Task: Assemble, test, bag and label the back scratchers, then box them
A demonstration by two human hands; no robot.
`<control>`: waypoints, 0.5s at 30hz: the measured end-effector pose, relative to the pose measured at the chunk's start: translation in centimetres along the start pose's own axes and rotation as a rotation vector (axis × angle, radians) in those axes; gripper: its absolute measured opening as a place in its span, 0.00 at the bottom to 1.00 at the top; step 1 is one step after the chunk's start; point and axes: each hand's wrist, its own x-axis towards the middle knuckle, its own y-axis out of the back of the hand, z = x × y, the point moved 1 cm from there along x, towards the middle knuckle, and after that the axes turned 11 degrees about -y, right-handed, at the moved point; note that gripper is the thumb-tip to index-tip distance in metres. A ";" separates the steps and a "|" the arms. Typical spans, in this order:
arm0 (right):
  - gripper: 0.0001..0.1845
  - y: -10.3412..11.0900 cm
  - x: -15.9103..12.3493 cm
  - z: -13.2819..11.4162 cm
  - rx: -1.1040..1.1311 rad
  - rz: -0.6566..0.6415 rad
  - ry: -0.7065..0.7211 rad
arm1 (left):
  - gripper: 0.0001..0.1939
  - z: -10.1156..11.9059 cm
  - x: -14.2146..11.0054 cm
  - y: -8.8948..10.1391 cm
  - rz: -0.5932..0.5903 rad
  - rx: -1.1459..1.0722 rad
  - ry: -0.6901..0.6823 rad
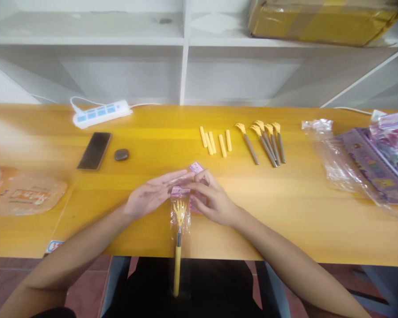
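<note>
A back scratcher (177, 260) with a yellow hand-shaped head and yellow handle lies inside a clear plastic bag (185, 221) with a pink-purple header. It reaches over the table's front edge toward my lap. At the bag's top, my right hand (214, 196) is bent, its fingers pinching the plastic by the header. My left hand (149, 194) is stretched out flat beside it, its fingertips against the bag's upper end. Partly hidden under my right hand is a pink-purple card (196, 167).
Several yellow tubes (222, 145) and several metal-stemmed scratcher heads (265, 143) lie behind my hands. At left are a phone (94, 151), a dark small case (121, 154), a power strip (102, 114) and an orange-white packet (26, 192). Clear bags (338, 159) and a purple box (374, 163) sit right.
</note>
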 end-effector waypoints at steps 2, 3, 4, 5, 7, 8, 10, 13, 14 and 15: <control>0.23 -0.1 0.0 0.1 0.005 -0.009 0.000 | 0.31 0.0 0.1 -0.1 -0.001 0.018 -0.014; 0.23 -0.1 -0.1 0.2 0.007 -0.012 0.000 | 0.31 0.0 0.1 -0.2 -0.003 0.025 -0.019; 0.23 -0.1 -0.1 0.3 0.006 -0.015 -0.002 | 0.30 0.0 0.1 -0.2 -0.007 0.028 -0.022; 0.23 -0.1 -0.1 0.4 0.003 -0.018 -0.005 | 0.30 0.0 0.2 -0.2 -0.011 0.030 -0.024; 0.23 -0.1 -0.2 0.5 -0.005 -0.028 -0.022 | 0.30 0.0 0.1 -0.2 -0.016 0.030 -0.029; 0.24 -0.1 -0.2 0.6 -0.009 -0.034 -0.027 | 0.29 0.0 0.1 -0.1 -0.016 0.031 -0.031; 0.28 -0.1 -0.2 0.6 -0.013 -0.045 -0.030 | 0.29 0.0 0.1 0.0 -0.008 0.031 -0.032; 0.31 -0.1 -0.1 0.4 -0.033 -0.054 -0.027 | 0.30 0.0 0.1 0.1 0.003 0.025 -0.026; 0.31 -0.1 -0.1 0.3 -0.041 -0.054 -0.024 | 0.30 0.0 0.1 0.2 0.005 0.022 -0.025; 0.30 -0.1 0.0 0.2 -0.045 -0.052 -0.019 | 0.30 0.0 0.1 0.2 0.005 0.020 -0.026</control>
